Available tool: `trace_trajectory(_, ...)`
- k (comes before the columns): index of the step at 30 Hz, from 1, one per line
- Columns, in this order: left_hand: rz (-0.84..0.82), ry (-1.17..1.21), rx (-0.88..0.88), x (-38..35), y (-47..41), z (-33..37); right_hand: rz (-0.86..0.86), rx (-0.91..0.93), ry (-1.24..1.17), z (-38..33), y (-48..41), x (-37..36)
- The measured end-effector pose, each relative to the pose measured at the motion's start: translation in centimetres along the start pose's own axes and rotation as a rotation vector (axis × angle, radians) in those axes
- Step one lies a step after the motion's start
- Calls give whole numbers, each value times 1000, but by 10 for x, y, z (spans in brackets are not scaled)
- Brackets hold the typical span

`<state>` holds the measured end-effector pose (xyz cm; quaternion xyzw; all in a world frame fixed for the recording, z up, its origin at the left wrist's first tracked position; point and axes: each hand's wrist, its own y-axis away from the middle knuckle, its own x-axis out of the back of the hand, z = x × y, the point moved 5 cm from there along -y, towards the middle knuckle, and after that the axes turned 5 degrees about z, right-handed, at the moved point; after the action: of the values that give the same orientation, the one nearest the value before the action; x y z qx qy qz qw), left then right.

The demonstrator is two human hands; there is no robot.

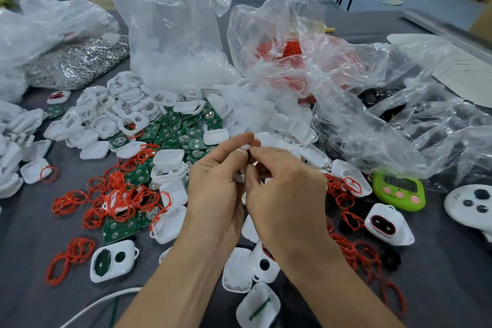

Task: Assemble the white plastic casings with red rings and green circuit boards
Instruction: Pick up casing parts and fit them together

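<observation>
My left hand [215, 184] and my right hand [282, 189] meet above the middle of the table. Between them they hold a white plastic casing [246, 147], mostly hidden by the fingers. A bit of red ring [247, 153] shows where my right fingertips pinch against it. Loose red rings [119, 200] lie scattered to the left, with more red rings [346, 200] to the right. Green circuit boards [183, 130] are heaped behind my hands among white casing halves [125, 112]. An assembled casing [387, 224] lies at right.
Big clear plastic bags [173, 35] stand at the back; one bag [292, 48] holds red rings, another [77, 61] silver metal parts. A green timer [399, 189] and a white controller [471, 205] lie at right. White casings [111, 261] lie near my forearms, beside a white cable [101, 303].
</observation>
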<state>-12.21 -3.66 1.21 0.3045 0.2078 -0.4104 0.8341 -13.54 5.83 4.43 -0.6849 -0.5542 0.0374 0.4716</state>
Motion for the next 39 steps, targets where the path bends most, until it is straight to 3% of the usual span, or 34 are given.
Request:
trace_trajectory(4,37,16,-9,3,-1,-1,-4,-22,-99,2,-1,1)
trace_trajectory(9,25,23,-12,6,-10,3,-213,-321,-467,31,-12,-8)
trace_trajectory(14,-7,32,36,3,-9,-1,-224,-375,-639,44,-18,-5)
trace_trajectory(25,-100,-182,77,6,-12,-5,-532,-360,-606,62,-27,-5)
trace_trajectory(33,-180,-296,56,9,-12,-3,-591,-243,-525,57,-25,-5)
trace_trajectory(39,-272,-303,123,11,-12,1,-597,-322,-588,59,-23,-9)
